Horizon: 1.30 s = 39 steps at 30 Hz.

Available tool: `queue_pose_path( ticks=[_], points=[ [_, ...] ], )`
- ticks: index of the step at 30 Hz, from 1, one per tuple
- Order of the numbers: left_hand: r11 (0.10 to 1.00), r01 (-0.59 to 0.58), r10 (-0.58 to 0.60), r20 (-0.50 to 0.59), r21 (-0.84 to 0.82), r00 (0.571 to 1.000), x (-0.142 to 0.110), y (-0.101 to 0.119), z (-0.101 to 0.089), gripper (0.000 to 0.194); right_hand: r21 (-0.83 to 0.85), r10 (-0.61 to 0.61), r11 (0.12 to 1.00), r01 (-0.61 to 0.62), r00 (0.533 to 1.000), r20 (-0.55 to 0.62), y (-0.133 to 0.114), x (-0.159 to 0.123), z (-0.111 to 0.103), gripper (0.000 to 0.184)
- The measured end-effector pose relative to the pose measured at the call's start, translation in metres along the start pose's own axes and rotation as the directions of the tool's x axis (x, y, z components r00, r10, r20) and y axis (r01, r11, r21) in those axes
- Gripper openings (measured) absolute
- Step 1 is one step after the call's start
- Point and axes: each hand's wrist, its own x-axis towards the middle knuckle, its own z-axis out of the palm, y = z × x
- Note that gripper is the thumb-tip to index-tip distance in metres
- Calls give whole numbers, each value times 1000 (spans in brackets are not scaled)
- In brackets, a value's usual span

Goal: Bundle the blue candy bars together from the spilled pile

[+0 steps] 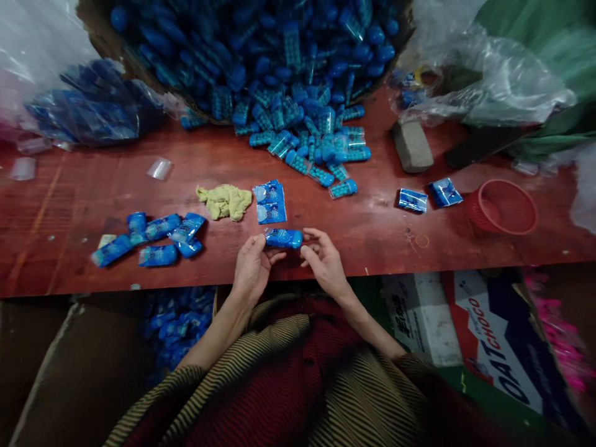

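Pinching one end of a blue-wrapped container (284, 238), the left hand (252, 264) is closed on it above the table's near edge; the right hand (323, 257) curls at the other end, its grip unclear. Below right, a carton (498, 341) reads "Original" and "OAT CHOCO" — white lettering on red, dark on white. The flat blue labels (270, 202) carry print too small to read.

The person's torso is wearing a dark red fabric garment (279, 385) with fine dark stripes. Tan-and-black diagonally striped fabric panels (358, 397) are flanking its dark red centre. The striped left sleeve (172, 391) and the dark-and-tan right sleeve (414, 375) are ending at the forearms, exposing both bare hands (326, 264)
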Motion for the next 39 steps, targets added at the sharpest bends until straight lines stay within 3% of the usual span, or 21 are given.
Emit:
queue_pose_path(
  ticks=[3, 14, 17, 22, 26, 29, 32, 36, 39],
  points=[
    [1000, -23, 23, -14, -12, 1000, 0, 0, 1, 33, -165, -130, 978, 124, 991, -26, 1, -5, 2, 26],
    [984, -161, 164, -21, 78, 986, -11, -7, 10, 39, -328, -160, 936, 127, 984, -75, 8, -1, 11, 32],
    [983, -163, 165, -30, 81, 986, -10, -5, 8, 37, -231, -64, 972, 53, 997, -41, 8, 0, 7, 33],
    [992, -110, 111, -14, 55, 994, -9, -1, 3, 39, 99, 149, 983, -157, 985, 81, -3, 9, -4, 43],
    [997, -78, 78, -22, 26, 997, -7, -1, 3, 39, 140, 190, 965, -222, 959, 210, -6, 14, -6, 37],
    [998, -52, 51, -31, -40, 998, -6, -2, 7, 39, 72, 132, 987, -144, 980, 149, 0, 13, -1, 32],
    [995, 42, -40, 23, -96, 999, -6, -4, 10, 35, -114, -55, 992, 62, 996, 65, 7, 7, 3, 32],
    [981, 160, -155, 51, -110, 987, -7, -3, 11, 21, -367, -329, 854, 368, 929, 167, 10, -2, 2, 35],
    [968, 221, -210, 104, -117, 972, -6, 2, 7, 11, -383, -388, 800, 461, 886, 254, 9, -6, 0, 34]
  ],
)
